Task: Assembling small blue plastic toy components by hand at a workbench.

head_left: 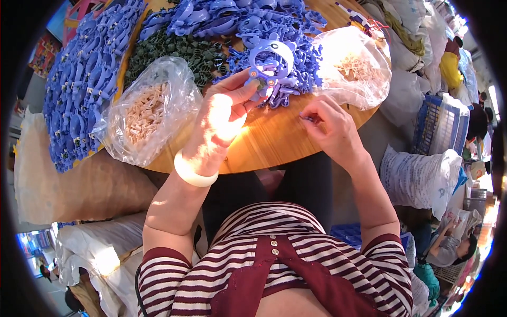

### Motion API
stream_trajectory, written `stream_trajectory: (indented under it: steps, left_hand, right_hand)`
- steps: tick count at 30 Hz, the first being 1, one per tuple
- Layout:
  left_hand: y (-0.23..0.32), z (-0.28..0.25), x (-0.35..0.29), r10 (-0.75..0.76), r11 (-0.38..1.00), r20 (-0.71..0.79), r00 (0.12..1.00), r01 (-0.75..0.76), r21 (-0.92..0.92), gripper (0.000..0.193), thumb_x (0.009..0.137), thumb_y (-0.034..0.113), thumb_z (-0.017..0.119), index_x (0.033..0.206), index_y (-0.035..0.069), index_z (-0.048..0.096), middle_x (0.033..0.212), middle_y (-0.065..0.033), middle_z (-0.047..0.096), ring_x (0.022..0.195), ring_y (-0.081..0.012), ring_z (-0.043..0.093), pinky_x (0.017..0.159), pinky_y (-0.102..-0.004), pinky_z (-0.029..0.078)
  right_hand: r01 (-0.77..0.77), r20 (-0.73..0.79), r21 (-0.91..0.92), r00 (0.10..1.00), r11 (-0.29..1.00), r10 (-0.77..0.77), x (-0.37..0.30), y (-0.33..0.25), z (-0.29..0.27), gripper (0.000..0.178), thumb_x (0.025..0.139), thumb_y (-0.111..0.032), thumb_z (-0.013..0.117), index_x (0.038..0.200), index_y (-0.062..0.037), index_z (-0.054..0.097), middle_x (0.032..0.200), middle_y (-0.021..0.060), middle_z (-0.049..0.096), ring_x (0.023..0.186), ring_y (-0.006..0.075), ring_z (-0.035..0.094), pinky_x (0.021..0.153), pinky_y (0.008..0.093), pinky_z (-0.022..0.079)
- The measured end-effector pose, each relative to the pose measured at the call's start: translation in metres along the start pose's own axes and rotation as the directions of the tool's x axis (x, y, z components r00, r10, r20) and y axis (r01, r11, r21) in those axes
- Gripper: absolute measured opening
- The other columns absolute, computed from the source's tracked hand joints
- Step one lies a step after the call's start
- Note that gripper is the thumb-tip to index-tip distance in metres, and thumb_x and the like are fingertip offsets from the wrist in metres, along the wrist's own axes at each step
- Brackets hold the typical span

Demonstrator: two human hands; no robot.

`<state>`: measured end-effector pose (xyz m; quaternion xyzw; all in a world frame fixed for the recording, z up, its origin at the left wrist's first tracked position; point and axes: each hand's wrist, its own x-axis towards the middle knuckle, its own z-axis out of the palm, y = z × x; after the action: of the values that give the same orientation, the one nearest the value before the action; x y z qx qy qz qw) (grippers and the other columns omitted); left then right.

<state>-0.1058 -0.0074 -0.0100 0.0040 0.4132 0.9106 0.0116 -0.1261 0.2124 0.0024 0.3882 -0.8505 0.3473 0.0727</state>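
My left hand (224, 105) is closed on a blue plastic toy part (280, 46), a ring with small rounded ears and round orange-pink spots near its lower end. It is held up above a heap of small blue plastic pieces (309, 68). To the right, my right hand (335, 129) hovers over the table's near edge, its thumb and forefinger pinched on a small dark-blue piece (306, 117). That piece is mostly covered by the fingertips, so its exact shape is hidden. The two hands are apart.
Clear bags of small beige pieces lie on the round wooden table (264, 140): a left bag (177, 79) and a right bag (372, 87). Behind are dark-green parts (174, 55) and blue shells (195, 16). Blue parts (87, 90) cover a left-hand surface. Sacks (417, 177) and a crate (435, 124) stand right.
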Motion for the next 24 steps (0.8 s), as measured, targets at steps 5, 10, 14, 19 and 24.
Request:
stream_trajectory:
  steps: [5,10,14,19,24]
  left_hand:
    - [0.002,0.007,-0.001,-0.008,1.0,-0.003,1.0,0.008,-0.018,0.028,0.089,0.002,0.046,0.116,-0.004,0.052,0.11,-0.0134,0.059,0.099,-0.0209,0.058,0.09,-0.0329,0.046]
    - [-0.004,0.001,-0.002,-0.055,0.998,0.007,0.998,0.055,0.01,0.029,0.086,-0.002,0.05,0.115,-0.005,0.052,0.108,-0.0122,0.06,0.098,-0.0201,0.058,0.089,-0.0319,0.047]
    - [-0.005,0.005,-0.004,-0.043,0.999,-0.021,0.999,0.043,0.005,0.03,0.085,-0.003,0.051,0.115,-0.005,0.052,0.107,-0.012,0.06,0.097,-0.0203,0.058,0.088,-0.0322,0.047]
    - [-0.005,0.016,-0.005,-0.008,1.0,-0.057,0.998,0.007,-0.029,0.023,0.083,-0.008,0.052,0.105,-0.004,0.057,0.097,-0.0102,0.061,0.084,-0.0172,0.06,0.077,-0.0274,0.049]
    - [-0.001,0.018,-0.008,0.0,1.0,0.001,1.0,0.0,0.006,0.023,0.083,-0.006,0.054,0.105,-0.004,0.057,0.096,-0.0089,0.062,0.084,-0.0149,0.059,0.076,-0.0255,0.048]
  right_hand:
    - [-0.184,-0.074,0.504,0.964,0.844,0.254,-0.003,0.008,0.003,0.012,0.078,0.007,0.06,0.087,0.001,0.056,0.087,0.0044,0.055,0.078,0.0124,0.059,0.07,0.0242,0.048]
    - [-0.04,-0.173,0.667,0.963,0.744,0.207,0.01,-0.009,0.005,0.015,0.079,0.009,0.058,0.092,0.0022,0.058,0.091,0.0042,0.055,0.083,0.0116,0.057,0.076,0.0231,0.047]
    - [0.072,-0.225,0.7,0.966,0.71,0.124,0.011,-0.013,0.015,0.018,0.078,0.012,0.058,0.094,0.0033,0.057,0.093,0.0042,0.056,0.087,0.0111,0.056,0.078,0.0218,0.046]
    - [0.095,-0.258,0.72,0.956,0.688,0.138,0.011,-0.013,0.026,0.016,0.08,0.01,0.057,0.096,0.004,0.057,0.095,0.008,0.057,0.087,0.0144,0.058,0.078,0.0256,0.049]
    - [0.113,-0.283,0.7,0.95,0.706,0.129,0.013,-0.012,0.028,0.018,0.08,0.009,0.058,0.097,0.0034,0.057,0.096,0.0078,0.058,0.088,0.0139,0.057,0.079,0.0257,0.049]
